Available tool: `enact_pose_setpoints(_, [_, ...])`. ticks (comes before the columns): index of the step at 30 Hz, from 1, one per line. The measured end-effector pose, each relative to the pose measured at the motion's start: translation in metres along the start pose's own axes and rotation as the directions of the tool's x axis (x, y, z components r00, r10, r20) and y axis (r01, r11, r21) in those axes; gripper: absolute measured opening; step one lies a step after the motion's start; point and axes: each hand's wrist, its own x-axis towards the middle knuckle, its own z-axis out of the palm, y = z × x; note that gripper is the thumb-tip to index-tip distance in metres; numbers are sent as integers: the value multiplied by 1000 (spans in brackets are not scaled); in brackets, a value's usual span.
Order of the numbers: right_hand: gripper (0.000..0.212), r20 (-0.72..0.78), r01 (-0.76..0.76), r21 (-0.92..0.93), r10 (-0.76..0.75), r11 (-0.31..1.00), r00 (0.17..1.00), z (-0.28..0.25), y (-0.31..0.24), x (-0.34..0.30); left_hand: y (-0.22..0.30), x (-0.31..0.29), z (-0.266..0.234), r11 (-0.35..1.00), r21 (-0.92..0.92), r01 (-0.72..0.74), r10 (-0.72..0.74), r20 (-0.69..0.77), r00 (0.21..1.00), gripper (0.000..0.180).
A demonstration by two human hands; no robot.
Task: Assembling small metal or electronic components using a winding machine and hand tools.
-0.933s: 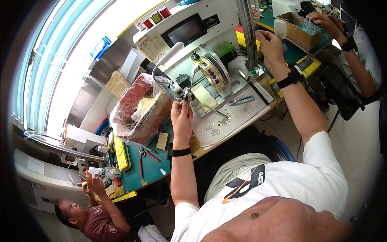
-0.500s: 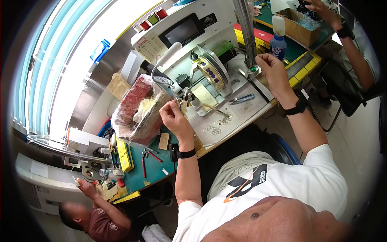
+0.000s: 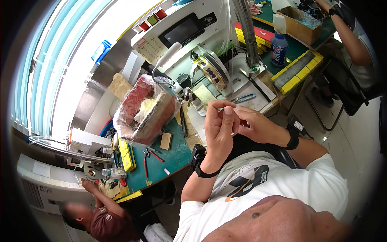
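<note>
The grey cutter lies near the front edge of the worktop, its long axis slanting roughly along that edge, just beyond the meeting fingertips of the left hand and right hand; which hand is nearer is too close to call. Both grips are curled, fingers gathered toward each other; whether they pinch anything fine between them cannot be told. Behind the cutter, farther from the front edge, stands the machine's dotted wheel. Leftward along the worktop are a wooden block and red-handled pliers; toward its right end, a blue bottle.
</note>
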Motion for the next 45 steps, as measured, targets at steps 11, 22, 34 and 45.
enact_pose_setpoints(11, [33,-212,288,-713,-588,639,781,-84,-48,-15,27,3,7,762,642,-82,-267,428,863,11])
enact_pose_setpoints(22, [23,-716,-608,-660,-123,442,688,-161,42,-94,64,6,-57,993,-20,118,-104,340,935,25])
enact_pose_setpoints(34, [42,-58,-62,508,106,859,993,-92,-50,-16,31,46,33,371,813,-449,160,420,893,12])
enact_pose_setpoints(45, [23,-283,-64,297,152,953,947,-99,-17,-11,36,52,13,300,903,-308,260,233,937,9])
